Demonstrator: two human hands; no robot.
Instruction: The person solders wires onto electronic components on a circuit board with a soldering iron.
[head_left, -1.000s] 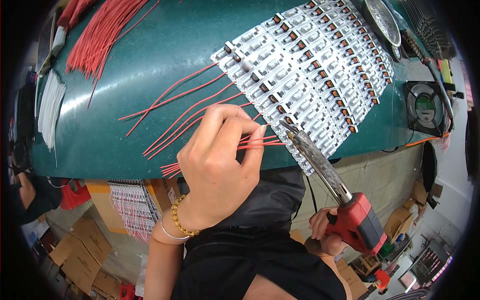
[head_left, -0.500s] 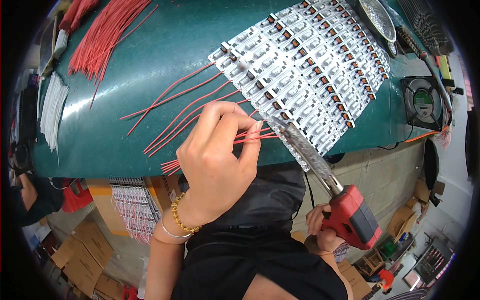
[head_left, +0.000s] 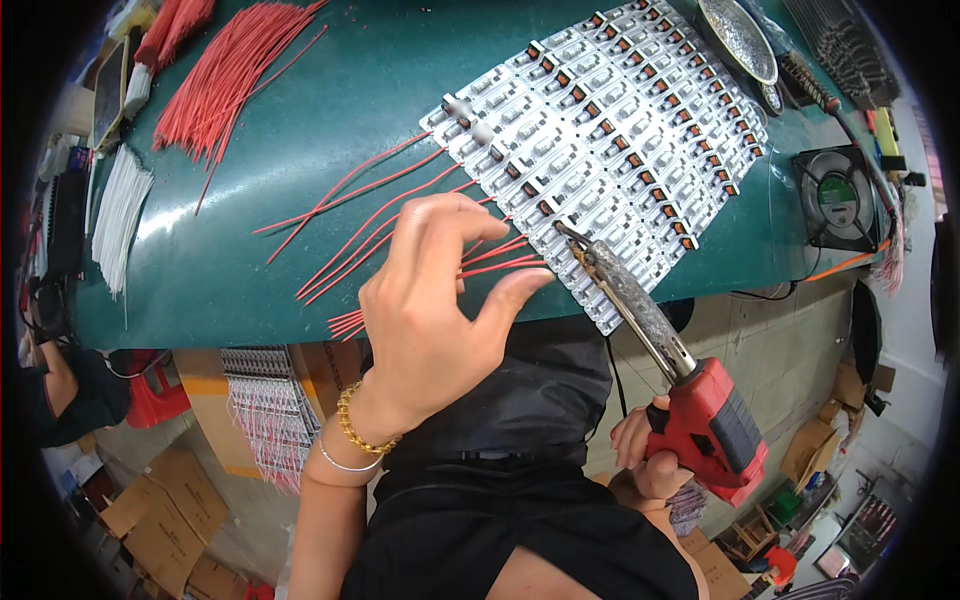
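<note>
My left hand [head_left: 430,290] hovers at the left edge of a white circuit board panel [head_left: 590,150], thumb and fingers apart with nothing between them. Several red wires [head_left: 375,210] run leftward from that edge, and some pass behind my fingers. My right hand [head_left: 645,450] is wrapped round the red handle of a soldering gun [head_left: 712,430]. The gun's dark, scorched tip lies over the panel's near left part, right of my left thumb; whether it touches the board I cannot tell.
On the green table [head_left: 300,130] lie a bundle of red wires [head_left: 225,85] and a bundle of white wires [head_left: 122,220]. A metal dish [head_left: 738,40] and a small black fan [head_left: 838,198] stand at the right. Wired boards [head_left: 265,410] rest on a carton below the table.
My left thumb and fingers have spread apart and let go of a red wire. The soldering gun has shifted slightly right, its tip away from my fingertips.
</note>
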